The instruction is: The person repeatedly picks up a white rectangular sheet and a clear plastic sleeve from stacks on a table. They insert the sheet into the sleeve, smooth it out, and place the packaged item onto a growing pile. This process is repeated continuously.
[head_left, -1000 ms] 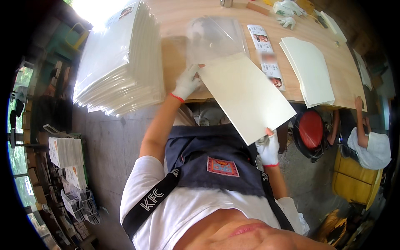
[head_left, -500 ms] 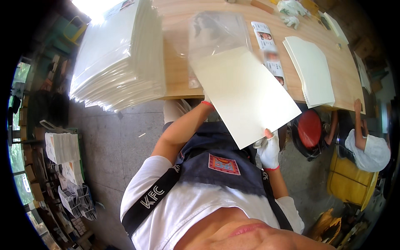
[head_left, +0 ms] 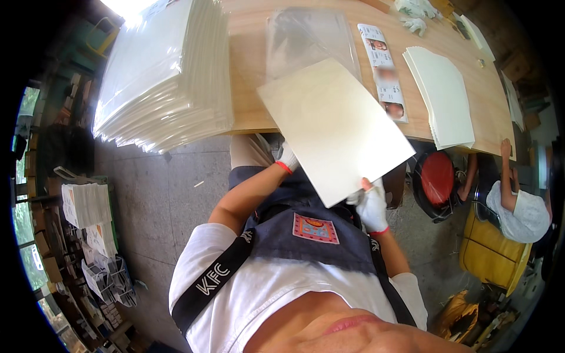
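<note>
A blank off-white card sheet (head_left: 338, 132) is held tilted in front of me, its far end over the table edge. My right hand (head_left: 372, 209), in a white glove with a red cuff and a bare thumb, pinches its near edge, thumb on top. My left hand (head_left: 286, 157), gloved alike, is at the sheet's left edge; its fingers are hidden behind the sheet. Clear plastic sleeves (head_left: 312, 35) lie on the table beyond it, partly covered by the sheet. To their right is a strip of printed labels (head_left: 382, 70) with small pictures.
A tall stack of plastic-sleeved sheets (head_left: 170, 76) fills the left of the wooden table (head_left: 250, 70). Right of the labels lies a fanned pile of white sheets (head_left: 441, 97), with white gloves (head_left: 415, 23) farther back. A red stool (head_left: 435, 179) and a seated person (head_left: 518, 209) are at the right.
The card sheet has moved slightly left and away from me, with both hands shifting left. More of the left hand now shows beside the sheet.
</note>
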Demonstrator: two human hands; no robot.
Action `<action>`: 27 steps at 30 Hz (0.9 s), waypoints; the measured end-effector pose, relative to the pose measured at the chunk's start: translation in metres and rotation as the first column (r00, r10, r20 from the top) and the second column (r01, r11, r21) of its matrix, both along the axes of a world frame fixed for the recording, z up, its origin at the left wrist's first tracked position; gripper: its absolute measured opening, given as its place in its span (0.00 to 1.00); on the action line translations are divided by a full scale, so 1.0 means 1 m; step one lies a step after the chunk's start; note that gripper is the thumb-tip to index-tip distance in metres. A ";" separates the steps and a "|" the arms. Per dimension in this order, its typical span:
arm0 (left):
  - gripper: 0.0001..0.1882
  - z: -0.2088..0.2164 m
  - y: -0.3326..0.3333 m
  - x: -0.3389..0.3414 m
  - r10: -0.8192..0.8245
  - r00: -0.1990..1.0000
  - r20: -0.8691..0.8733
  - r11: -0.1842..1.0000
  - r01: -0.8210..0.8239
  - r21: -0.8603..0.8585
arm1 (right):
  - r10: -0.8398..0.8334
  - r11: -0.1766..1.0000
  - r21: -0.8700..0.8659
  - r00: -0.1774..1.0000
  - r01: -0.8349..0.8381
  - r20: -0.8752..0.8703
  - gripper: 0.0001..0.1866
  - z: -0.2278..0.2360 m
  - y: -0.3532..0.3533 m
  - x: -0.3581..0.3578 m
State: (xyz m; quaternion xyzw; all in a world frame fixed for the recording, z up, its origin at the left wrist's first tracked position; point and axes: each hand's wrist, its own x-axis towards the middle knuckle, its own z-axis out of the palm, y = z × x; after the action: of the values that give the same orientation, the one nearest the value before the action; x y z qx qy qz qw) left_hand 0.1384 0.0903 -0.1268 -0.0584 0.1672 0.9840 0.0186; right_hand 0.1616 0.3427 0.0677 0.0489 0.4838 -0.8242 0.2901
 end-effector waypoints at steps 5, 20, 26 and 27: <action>0.24 0.020 0.026 0.029 -0.079 0.989 0.125 0.780 0.140 -0.610 | 0.022 0.997 -0.080 0.936 0.007 0.352 0.15 -0.058 -0.033 0.003; 0.15 0.113 -0.013 0.068 0.099 0.859 0.503 0.905 0.133 -0.405 | 0.353 0.936 0.034 0.934 -0.352 -0.057 0.16 -0.061 -0.114 -0.060; 0.12 0.114 -0.049 0.070 0.269 0.863 0.428 0.712 0.121 -0.692 | 0.691 0.663 0.748 0.417 -0.039 -0.590 0.05 -0.040 -0.156 -0.051; 0.12 0.114 -0.052 0.069 0.274 0.866 0.418 0.687 0.128 -0.715 | 0.755 0.598 0.801 0.312 0.033 -0.577 0.05 -0.047 -0.162 -0.051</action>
State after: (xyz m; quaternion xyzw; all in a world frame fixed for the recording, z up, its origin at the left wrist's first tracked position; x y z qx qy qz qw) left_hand 0.2072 0.0387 -0.0125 -0.3170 0.5272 0.7884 -0.0047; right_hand 0.1106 0.1808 0.0203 -0.4152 0.8205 -0.3668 0.1407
